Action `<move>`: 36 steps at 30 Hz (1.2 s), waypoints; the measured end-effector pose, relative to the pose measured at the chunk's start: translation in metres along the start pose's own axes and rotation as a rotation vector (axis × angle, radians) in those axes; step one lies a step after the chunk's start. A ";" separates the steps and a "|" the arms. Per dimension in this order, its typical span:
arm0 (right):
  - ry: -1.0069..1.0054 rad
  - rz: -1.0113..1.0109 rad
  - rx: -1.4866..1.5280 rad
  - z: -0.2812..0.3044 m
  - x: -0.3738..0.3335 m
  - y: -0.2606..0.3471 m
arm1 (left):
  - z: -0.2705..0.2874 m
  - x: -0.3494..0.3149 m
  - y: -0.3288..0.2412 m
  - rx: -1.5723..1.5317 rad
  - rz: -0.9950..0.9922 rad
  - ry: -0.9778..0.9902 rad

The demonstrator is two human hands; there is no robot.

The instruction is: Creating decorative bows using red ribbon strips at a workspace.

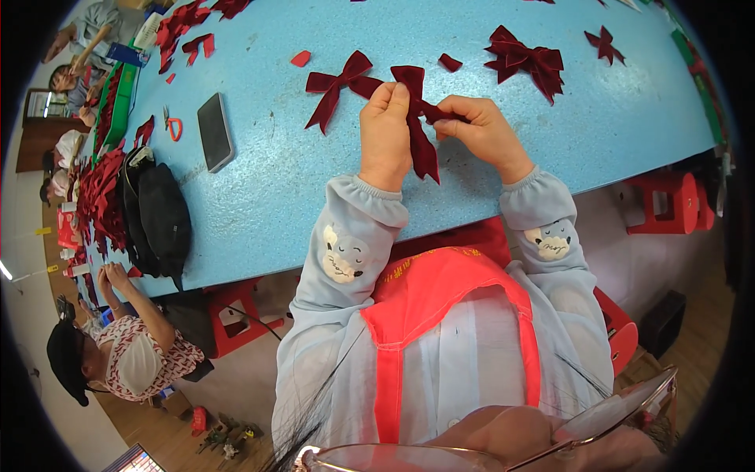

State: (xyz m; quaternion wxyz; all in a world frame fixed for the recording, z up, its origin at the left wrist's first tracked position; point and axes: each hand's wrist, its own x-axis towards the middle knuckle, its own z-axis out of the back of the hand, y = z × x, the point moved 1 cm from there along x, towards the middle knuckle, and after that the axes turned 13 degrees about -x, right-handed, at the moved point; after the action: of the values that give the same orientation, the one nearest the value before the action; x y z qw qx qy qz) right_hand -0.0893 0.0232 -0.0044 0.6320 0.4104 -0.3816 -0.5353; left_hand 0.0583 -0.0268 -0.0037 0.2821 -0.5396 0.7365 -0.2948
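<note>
A dark red velvet bow (423, 146) is held between my two hands just above the blue table (275, 204). My left hand (385, 130) pinches it near its middle, thumb uppermost, with one loop standing up above the fingers and a notched tail hanging below. From the other side my right hand (481, 134) grips a part of the velvet between thumb and fingers. Another dark red bow (334, 85) lies just past my left hand; whether it touches the held one I cannot tell. A small velvet scrap (450, 63) lies beyond my hands.
Stacked bows (528, 64) and a small bow (605, 46) lie at the far right. To the left are a phone (215, 132), orange-handled scissors (173, 126), a black bag (161, 212) and heaped red fabric (101, 193). Another person (138, 346) works at the left edge; red stools (664, 203) stand beside the table.
</note>
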 end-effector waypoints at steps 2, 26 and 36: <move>-0.038 -0.001 0.018 0.007 -0.002 -0.003 | 0.000 0.001 -0.005 0.156 -0.017 0.049; -0.206 0.071 0.239 0.014 -0.004 0.000 | -0.008 -0.007 0.000 0.496 0.163 0.299; -0.323 0.046 0.185 0.006 -0.004 0.003 | -0.023 -0.017 -0.011 0.707 0.044 0.312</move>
State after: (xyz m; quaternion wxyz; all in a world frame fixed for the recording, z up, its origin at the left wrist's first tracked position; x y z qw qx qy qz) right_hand -0.0941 0.0268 0.0000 0.5340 0.3666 -0.5351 -0.5423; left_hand 0.0525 -0.0105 0.0211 0.3417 -0.3416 0.6349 -0.6029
